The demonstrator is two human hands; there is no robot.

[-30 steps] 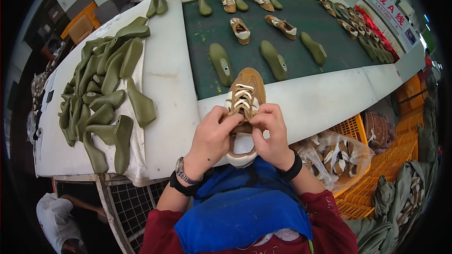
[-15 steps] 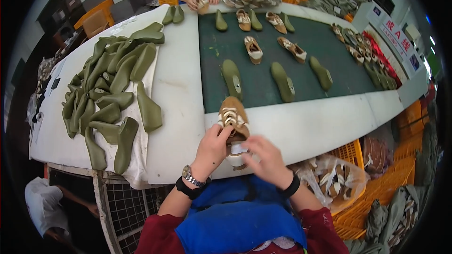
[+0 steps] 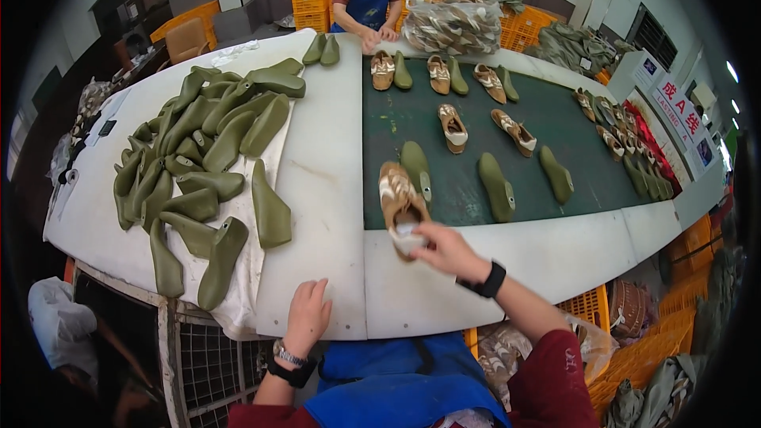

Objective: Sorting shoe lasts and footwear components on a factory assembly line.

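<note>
My right hand (image 3: 450,252) grips a brown and white sneaker (image 3: 399,190) by its heel, thumb and fingers pinching the white back of the collar. The sneaker's toe points away from me, and it overlaps the near edge of the green panel. Just beyond it lies an olive-green shoe last (image 3: 414,165), partly covered by the sneaker. Near the white table's front edge, my left hand (image 3: 307,315) holds nothing, its fingers loosely extended.
A large heap of green lasts (image 3: 198,123) covers the left of the white table (image 3: 317,182). More sneakers and lasts stand on the green panel (image 3: 476,182). Across the table is a co-worker (image 3: 366,0) beside a bagged pile of shoes (image 3: 453,24). Orange crates (image 3: 587,309) stand below right.
My right hand has taken the sneaker by the heel and moved it forward onto the green panel's edge. My left hand has let go and drawn back left. Across the table, the co-worker's sneaker now lies on the panel.
</note>
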